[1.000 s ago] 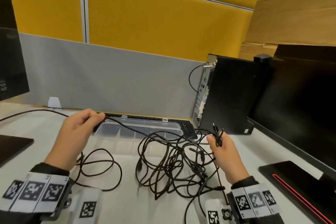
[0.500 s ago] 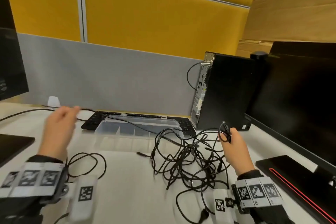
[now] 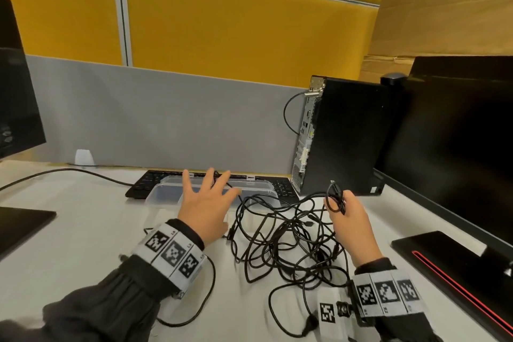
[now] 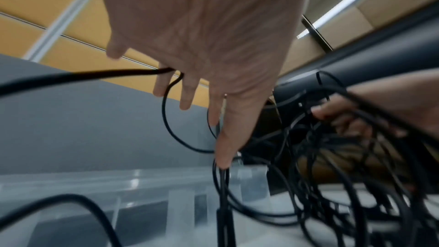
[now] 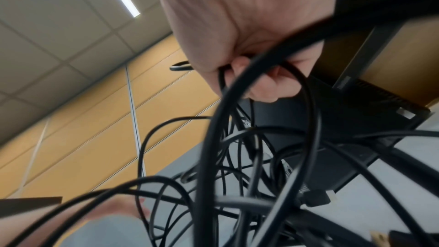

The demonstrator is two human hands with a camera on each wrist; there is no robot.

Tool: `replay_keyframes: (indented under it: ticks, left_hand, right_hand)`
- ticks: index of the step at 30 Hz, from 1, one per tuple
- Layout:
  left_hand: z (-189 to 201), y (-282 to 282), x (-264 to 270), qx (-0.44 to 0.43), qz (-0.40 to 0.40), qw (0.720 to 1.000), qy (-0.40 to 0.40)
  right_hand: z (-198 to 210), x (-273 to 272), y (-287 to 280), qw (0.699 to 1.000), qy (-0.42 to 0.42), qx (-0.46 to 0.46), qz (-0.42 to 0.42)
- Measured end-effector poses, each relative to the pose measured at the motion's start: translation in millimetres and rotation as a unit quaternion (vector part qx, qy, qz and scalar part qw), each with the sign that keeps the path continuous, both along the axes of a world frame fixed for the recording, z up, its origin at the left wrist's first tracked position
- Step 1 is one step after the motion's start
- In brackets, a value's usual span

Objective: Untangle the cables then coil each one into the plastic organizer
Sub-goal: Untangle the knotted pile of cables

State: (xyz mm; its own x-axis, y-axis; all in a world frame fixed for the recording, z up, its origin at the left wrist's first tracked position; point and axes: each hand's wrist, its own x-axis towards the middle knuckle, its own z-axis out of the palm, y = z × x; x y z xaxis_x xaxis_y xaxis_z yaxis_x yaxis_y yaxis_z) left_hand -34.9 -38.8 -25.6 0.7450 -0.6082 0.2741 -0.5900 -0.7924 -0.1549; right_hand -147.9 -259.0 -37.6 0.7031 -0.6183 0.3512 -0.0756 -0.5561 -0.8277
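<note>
**Left hand spread, right hand gripping cable loop**

Left hand point(image 3: 204, 207) hovers with fingers spread over the clear plastic organizer point(image 3: 166, 194) near the counter's point(image 3: 83, 230) far edge; a thin black cable point(image 4: 166, 119) passes between its fingers. Tangled cables point(image 3: 286, 239) lie mid-counter, just in front of the organizer. Right hand point(image 3: 351, 219) is curled around a small cable loop point(image 3: 334, 198), raised above the tangle's right side.

A black keyboard point(image 3: 144, 183) lies beside an upright computer tower point(image 3: 347, 136) and monitor point(image 3: 455, 141).
</note>
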Motion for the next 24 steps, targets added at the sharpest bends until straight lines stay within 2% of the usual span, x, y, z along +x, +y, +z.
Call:
replay_keyframes:
  ticks: [2,5,15,18,20,24]
  left_hand:
    - [-3.5,-3.4,0.8,0.054,0.008,0.998,-0.044]
    - [-5.9,-7.6,3.6,0.084,0.025,0.993,-0.075]
    - [-4.0,-30.4,12.7,0.139,-0.006,0.989,-0.052]
    - [3.7,-22.5,20.0,0.108,-0.056,0.993,0.006]
    - [14.2,-11.2,23.1,0.052,-0.108,0.989,0.087]
    - [37.2,9.7,22.0,-0.081,-0.147,0.949,0.268]
  right_hand:
    - [-1.1,0.6,-0.4,1.0,-0.003,0.006,0.006]
    - [-2.9,2.9,-1.9,1.0,0.0,0.016,0.012]
    - [-4.6,6.6,0.3,0.999,0.01,0.021,0.031]
    - [-6.7,9.3,-2.8,0.999,0.014,0.024,0.017]
    - [-8.1,10.3,-5.5,0.999,0.008,0.035,0.003]
    - [-9.1,10.6,-8.6,0.997,-0.006,0.074,-0.009]
